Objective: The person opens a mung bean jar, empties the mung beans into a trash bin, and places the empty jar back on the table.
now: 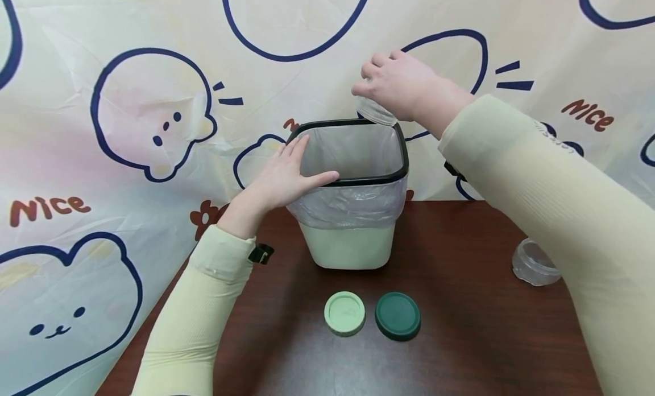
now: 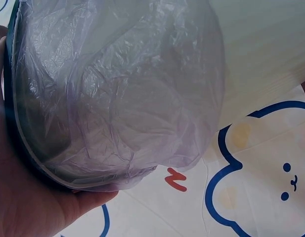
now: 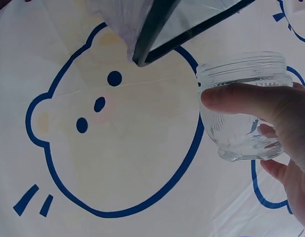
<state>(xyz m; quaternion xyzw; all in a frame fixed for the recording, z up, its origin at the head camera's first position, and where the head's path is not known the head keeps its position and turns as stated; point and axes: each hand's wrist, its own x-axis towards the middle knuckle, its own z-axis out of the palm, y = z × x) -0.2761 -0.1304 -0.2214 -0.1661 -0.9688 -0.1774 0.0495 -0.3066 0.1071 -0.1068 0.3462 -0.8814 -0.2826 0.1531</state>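
Observation:
A light green bin [image 1: 353,248] lined with a translucent plastic bag [image 1: 353,205] stands upright under a black rim [image 1: 368,181]. My left hand [image 1: 284,177] rests at the rim's left front corner, with fingers and thumb spread. Part of that hand shows beside the rim in the left wrist view. Above the bin's back right corner, my right hand [image 1: 396,86] grips a clear glass jar [image 3: 241,118] around its side. The jar is tipped, its threaded mouth toward the bin, and nothing is visible inside it.
On the dark wooden table [image 1: 460,339], a pale green lid [image 1: 345,313] and a dark green lid [image 1: 397,316] lie in front of the bin. Another clear jar [image 1: 534,265] stands at the right, partly behind the right sleeve. A printed cloth [image 1: 302,20] hangs behind.

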